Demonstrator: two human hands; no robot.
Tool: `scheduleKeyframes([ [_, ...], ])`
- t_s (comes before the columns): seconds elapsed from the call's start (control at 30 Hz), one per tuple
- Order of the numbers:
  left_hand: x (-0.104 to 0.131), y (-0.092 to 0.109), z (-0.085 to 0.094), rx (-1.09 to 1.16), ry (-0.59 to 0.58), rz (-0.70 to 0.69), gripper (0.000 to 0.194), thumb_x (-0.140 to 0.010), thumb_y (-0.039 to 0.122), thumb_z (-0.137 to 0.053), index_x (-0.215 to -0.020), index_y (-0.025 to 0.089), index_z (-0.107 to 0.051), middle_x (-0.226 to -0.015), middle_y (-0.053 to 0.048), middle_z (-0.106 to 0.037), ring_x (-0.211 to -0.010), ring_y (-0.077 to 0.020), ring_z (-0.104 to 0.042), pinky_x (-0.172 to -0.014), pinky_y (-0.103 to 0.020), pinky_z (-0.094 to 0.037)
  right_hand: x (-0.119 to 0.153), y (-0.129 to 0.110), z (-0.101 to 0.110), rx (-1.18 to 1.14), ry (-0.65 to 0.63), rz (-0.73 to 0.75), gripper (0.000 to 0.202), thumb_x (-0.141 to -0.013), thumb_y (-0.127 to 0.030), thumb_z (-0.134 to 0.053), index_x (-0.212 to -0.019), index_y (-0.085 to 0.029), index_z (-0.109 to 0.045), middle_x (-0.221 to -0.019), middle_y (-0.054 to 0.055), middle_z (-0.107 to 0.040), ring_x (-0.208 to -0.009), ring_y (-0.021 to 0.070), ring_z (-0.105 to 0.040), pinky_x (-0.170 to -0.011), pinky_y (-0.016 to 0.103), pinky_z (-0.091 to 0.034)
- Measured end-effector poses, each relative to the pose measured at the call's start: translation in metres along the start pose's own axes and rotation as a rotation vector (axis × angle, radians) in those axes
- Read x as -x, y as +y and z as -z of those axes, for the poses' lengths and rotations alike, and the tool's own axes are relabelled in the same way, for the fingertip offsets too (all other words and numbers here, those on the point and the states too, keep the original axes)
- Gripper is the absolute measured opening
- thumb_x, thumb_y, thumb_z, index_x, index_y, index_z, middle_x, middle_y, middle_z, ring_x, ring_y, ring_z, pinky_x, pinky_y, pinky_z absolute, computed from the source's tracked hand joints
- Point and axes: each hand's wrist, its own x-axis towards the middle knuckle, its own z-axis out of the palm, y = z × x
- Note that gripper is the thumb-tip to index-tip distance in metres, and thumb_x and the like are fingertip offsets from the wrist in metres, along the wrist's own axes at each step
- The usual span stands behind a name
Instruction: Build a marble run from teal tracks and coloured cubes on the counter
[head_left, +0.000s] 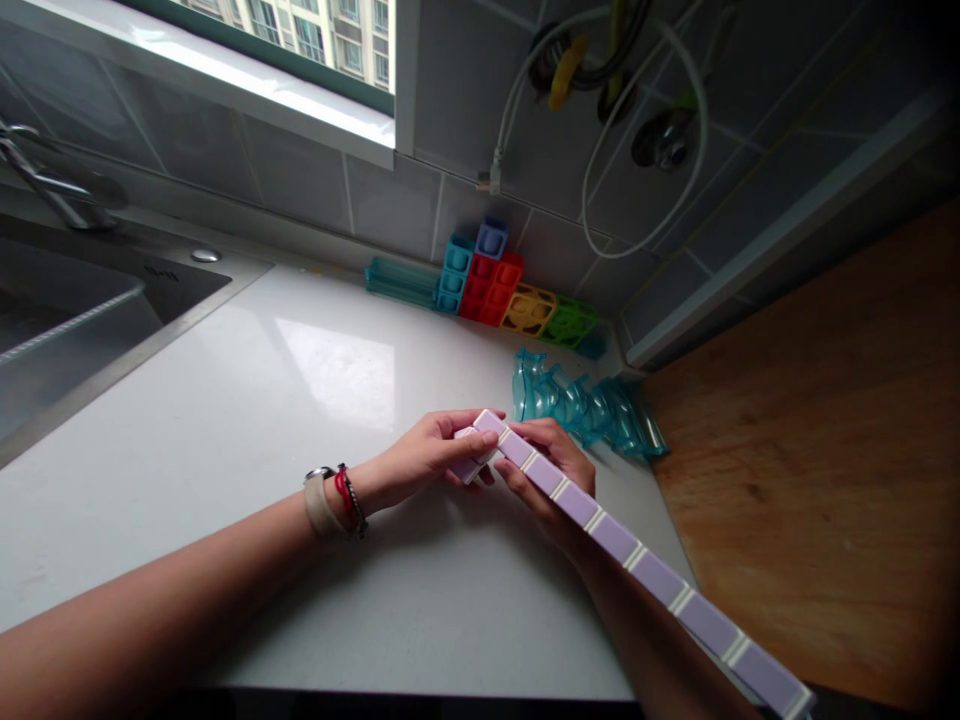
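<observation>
A long straight row of lilac-and-white tile-like blocks (615,540) slants from the middle of the view down to the lower right. My left hand (431,450) is closed at its upper end, with the thumb lying over the end block. Another lilac piece (466,466) sits under that thumb, partly covered by the fingers. My right hand (559,460) grips the row from its far side, just below the left hand, its fingers partly hidden behind the blocks. Both hands are over the white counter (360,610).
Wavy clear teal plastic pieces (585,405) lie just beyond my right hand. Coloured toy blocks (491,285) and flat teal pieces (401,278) stand along the tiled wall. A sink (187,290) with a faucet (56,190) is left; a wooden surface (810,450) borders the right. A white cable (705,130) hangs above.
</observation>
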Motion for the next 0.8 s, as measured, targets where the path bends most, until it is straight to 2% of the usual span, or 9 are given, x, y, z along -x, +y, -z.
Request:
scheduleKeyframes([
  [0.2, 0.001, 0.003, -0.002, -0.026, -0.026, -0.009, 0.069, -0.087, 0.046, -0.081, -0.146, 0.019, -0.059, -0.09, -0.008, -0.075, -0.07, -0.0138, -0.069, -0.061, -0.023, -0.052, -0.001, -0.006, 0.002, 0.036, -0.014, 0.031, 0.038, -0.084, -0.019, -0.077, -0.121, -0.029, -0.075, -0.103, 0.003, -0.072, -0.09, 0.021, -0.069, -0.081, 0.035, -0.055],
  [0.33, 0.004, 0.01, -0.003, -0.02, -0.054, 0.004, 0.074, -0.084, 0.043, -0.084, -0.148, 0.018, -0.057, -0.093, -0.008, -0.074, -0.074, -0.0154, -0.069, -0.064, -0.026, -0.056, -0.002, -0.009, 0.005, -0.014, -0.056, 0.04, 0.039, -0.084, -0.017, -0.076, -0.121, -0.029, -0.074, -0.103, 0.004, -0.071, -0.091, 0.0215, -0.068, -0.084, 0.036, -0.054],
  [0.47, 0.006, 0.015, -0.002, -0.054, -0.11, 0.014, 0.07, -0.086, 0.047, -0.08, -0.145, 0.016, -0.059, -0.093, -0.009, -0.072, -0.075, -0.0175, -0.069, -0.066, -0.03, -0.057, -0.004, -0.007, 0.013, -0.116, -0.114, -0.014, 0.038, -0.084, -0.018, -0.076, -0.12, -0.029, -0.075, -0.102, 0.004, -0.068, -0.09, 0.0215, -0.065, -0.082, 0.037, -0.053],
  [0.63, 0.008, 0.02, -0.003, -0.3, -0.194, -0.046, 0.049, -0.095, 0.051, -0.067, -0.126, 0.013, -0.071, -0.077, -0.003, -0.064, -0.065, -0.0129, -0.058, -0.06, -0.025, -0.049, -0.006, 0.002, 0.023, -0.229, -0.176, -0.128, 0.025, -0.085, -0.026, -0.076, -0.109, -0.03, -0.078, -0.103, 0.004, -0.062, -0.094, 0.0224, -0.062, -0.086, 0.039, -0.053],
  [0.8, 0.01, 0.024, -0.001, -0.407, -0.257, -0.019, 0.051, -0.096, 0.054, -0.064, -0.128, 0.014, -0.071, -0.075, 0.0, -0.057, -0.062, -0.0115, -0.052, -0.056, -0.023, -0.043, -0.007, 0.007, 0.029, -0.345, -0.25, -0.245, 0.018, -0.085, -0.034, -0.078, -0.102, -0.03, -0.08, -0.111, 0.005, -0.062, -0.101, 0.0244, -0.063, -0.088, 0.041, -0.054],
])
